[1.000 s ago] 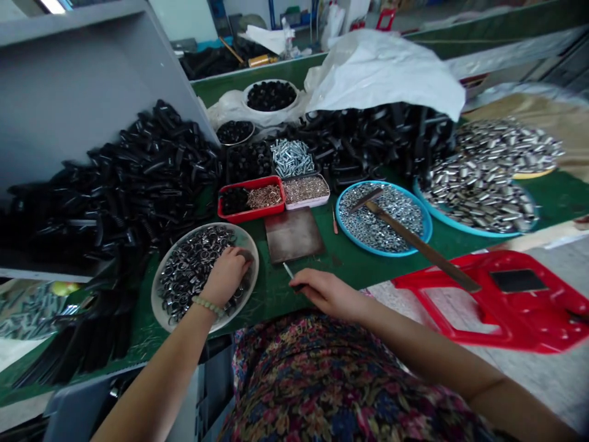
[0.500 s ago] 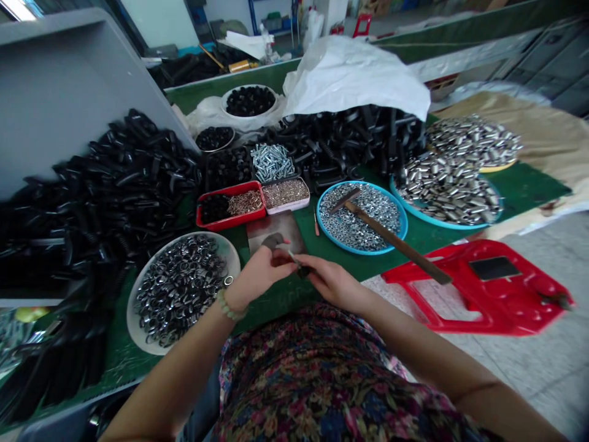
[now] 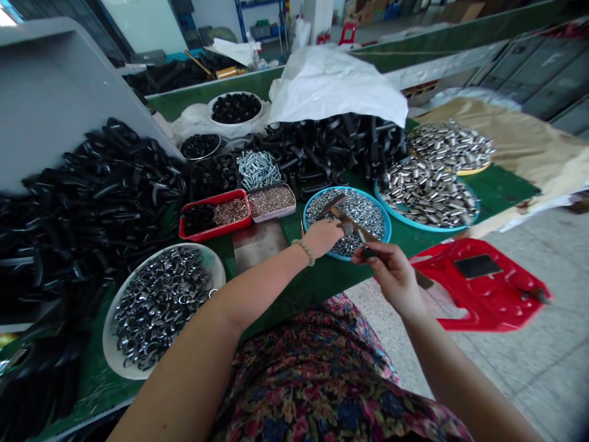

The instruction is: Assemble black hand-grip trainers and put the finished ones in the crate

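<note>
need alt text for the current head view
A person's left hand is over a blue tray of small metal parts with a hammer across it; the right hand holds a small black-and-metal piece. A dish of metal rings sits left.

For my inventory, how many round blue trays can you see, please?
2: one blue tray at the left hand, another blue tray to its right; others may be hidden.

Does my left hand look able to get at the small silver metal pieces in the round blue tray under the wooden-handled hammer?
Probably yes: your left hand is over the tray, where many small silver pieces lie uncovered; the hammer lying across it covers only some.
</note>
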The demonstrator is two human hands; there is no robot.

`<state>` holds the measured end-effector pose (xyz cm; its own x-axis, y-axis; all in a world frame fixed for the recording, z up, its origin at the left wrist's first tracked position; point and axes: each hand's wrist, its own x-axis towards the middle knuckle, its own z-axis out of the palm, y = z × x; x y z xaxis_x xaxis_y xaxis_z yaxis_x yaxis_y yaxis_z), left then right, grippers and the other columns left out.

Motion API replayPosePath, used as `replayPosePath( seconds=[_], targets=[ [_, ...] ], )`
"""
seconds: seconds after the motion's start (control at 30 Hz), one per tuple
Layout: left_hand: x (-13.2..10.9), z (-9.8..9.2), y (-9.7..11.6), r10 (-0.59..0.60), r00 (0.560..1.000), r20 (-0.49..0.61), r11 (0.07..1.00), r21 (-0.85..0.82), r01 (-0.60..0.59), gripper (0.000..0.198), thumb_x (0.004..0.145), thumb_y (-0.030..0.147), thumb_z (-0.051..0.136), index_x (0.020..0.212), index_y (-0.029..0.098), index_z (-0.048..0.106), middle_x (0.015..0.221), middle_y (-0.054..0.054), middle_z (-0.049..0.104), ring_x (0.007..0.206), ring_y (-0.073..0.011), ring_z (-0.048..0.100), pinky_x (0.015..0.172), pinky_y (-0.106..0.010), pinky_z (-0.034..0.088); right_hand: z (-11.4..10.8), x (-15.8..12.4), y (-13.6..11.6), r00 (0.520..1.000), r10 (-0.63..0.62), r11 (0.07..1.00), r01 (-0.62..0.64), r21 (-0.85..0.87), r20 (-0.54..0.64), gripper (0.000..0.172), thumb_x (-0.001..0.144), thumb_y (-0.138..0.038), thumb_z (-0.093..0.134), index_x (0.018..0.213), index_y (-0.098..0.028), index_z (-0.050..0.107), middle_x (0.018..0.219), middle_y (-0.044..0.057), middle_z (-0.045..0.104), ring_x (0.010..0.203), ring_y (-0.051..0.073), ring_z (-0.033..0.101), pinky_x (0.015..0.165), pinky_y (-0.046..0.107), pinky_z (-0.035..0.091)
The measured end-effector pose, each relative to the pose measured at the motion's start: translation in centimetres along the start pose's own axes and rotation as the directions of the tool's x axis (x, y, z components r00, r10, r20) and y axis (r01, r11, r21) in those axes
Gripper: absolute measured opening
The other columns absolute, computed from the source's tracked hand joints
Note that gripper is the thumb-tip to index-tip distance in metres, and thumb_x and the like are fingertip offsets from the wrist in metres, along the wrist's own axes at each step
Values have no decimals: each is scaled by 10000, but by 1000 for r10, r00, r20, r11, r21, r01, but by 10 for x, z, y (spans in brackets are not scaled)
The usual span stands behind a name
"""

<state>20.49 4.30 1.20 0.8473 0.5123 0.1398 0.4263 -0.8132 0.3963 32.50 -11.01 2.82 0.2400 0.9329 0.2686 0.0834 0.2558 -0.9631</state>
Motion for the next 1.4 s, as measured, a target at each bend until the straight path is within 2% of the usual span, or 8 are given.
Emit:
replayPosePath(
  seconds=[0.07, 0.17, 0.27, 0.4, 0.6, 0.87, 1.1, 1.4],
  targets=[
    [-13, -9, -1, -247, 967, -59, 888, -413, 201, 194, 919, 198, 481, 1015, 130, 636, 1061, -109, 648, 890, -176, 643, 807, -300, 492, 5, -1, 4, 998, 44, 999, -45, 30, 47, 184, 903, -279, 561, 1084, -242, 556, 952, 44, 682, 829, 174, 697, 759, 349, 576],
    [-44, -27, -2, -498, 861, 103, 294, -914, 280, 164, 880, 177, 549, 1009, 142, 644, 991, -60, 669, 780, -118, 657, 769, -261, 516, 21, 0, 8, 980, 92, 992, -105, 68, 174, 184, 917, -293, 536, 1091, -237, 558, 958, 46, 672, 830, 168, 695, 772, 345, 571],
    [-81, -43, 0, -517, 816, 256, -162, -966, 201, 184, 794, 88, 639, 966, 141, 677, 900, -30, 687, 778, -75, 649, 815, -210, 508, 42, 4, 8, 944, 115, 988, -142, 68, 309, 189, 922, -292, 517, 1095, -230, 560, 943, 43, 673, 825, 160, 692, 780, 335, 561],
    [-122, -59, -2, -525, 778, 346, -317, -927, 199, 212, 748, 73, 685, 946, 148, 697, 849, -24, 696, 744, -62, 648, 769, -169, 512, 63, 9, 1, 883, 135, 985, -169, 36, 450, 191, 921, -258, 497, 1100, -230, 557, 934, 32, 669, 848, 160, 688, 792, 329, 545],
    [-155, -82, -16, -421, 779, 465, -65, -872, 485, 212, 690, 183, 760, 884, 116, 709, 779, -41, 689, 642, -69, 618, 712, -212, 511, 76, 13, -11, 705, 180, 983, -142, -112, 686, 222, 926, -236, 482, 1115, -225, 598, 964, 45, 666, 887, 161, 662, 828, 332, 515],
    [-183, -121, 2, -405, 914, -17, 487, -850, 200, 232, 775, 267, 685, 979, 158, 694, 977, -56, 697, 942, -153, 624, 921, -299, 457, 119, 2, -11, 791, 267, 692, -555, 461, 550, 194, 791, -376, 704, 952, -300, 628, 751, -30, 653, 599, 75, 617, 551, 159, 503],
    [-208, -126, -5, -440, 882, 171, 451, -806, 382, 198, 813, 300, 636, 915, 136, 682, 766, -30, 676, 682, -124, 635, 721, -264, 515, 115, 9, -20, 730, 98, 993, -23, -119, 676, 224, 838, -311, 633, 1048, -277, 703, 1050, 80, 693, 1005, 239, 642, 917, 371, 509],
    [-210, -117, 10, -370, 857, -358, 816, -566, 117, 200, 841, 71, 512, 909, 157, 679, 1244, -76, 597, 1126, -168, 560, 1035, -344, 424, 146, 5, -18, 722, 412, 546, -684, 484, 556, 319, 599, -315, 842, 875, -301, 681, 645, -5, 608, 453, 86, 528, 400, 168, 466]
  ],
)
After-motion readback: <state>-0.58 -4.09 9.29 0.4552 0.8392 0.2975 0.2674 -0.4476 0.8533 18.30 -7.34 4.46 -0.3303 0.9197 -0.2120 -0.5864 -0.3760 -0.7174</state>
